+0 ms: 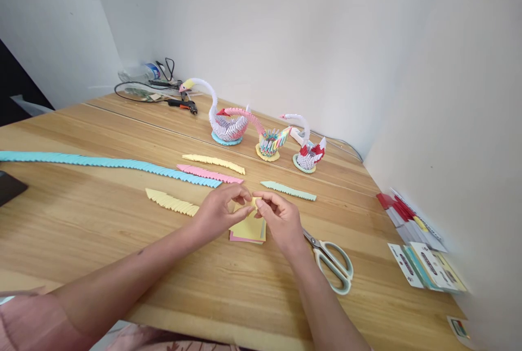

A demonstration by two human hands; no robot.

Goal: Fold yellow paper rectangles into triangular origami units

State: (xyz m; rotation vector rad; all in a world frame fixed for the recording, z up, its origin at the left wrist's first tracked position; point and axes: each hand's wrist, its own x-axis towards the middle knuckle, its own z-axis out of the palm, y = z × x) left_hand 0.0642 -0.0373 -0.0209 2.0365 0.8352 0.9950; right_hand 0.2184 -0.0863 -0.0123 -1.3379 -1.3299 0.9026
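Observation:
Over the middle of the table, a small folded piece of yellow paper [255, 202] is pinched between the fingertips of my right hand [281, 218]. My left hand [222, 207] meets it from the other side, thumb and index finger curled at its edge. Fingers partly cover the piece, so its folds are hard to make out. Just beneath both hands lies a stack of square paper sheets [248, 229], yellow on top with pink showing below. Scissors [332, 264] with pale green handles rest beside my right wrist.
Chains of folded paper lie around: blue [106, 162], pink [210, 173], two yellow ones [214, 162] and green [289, 190]. Behind stand three paper swans [228, 128]. A glue gun [183, 105] and plastic bottle [141, 73] sit back left; paper packs [428, 267] lie right.

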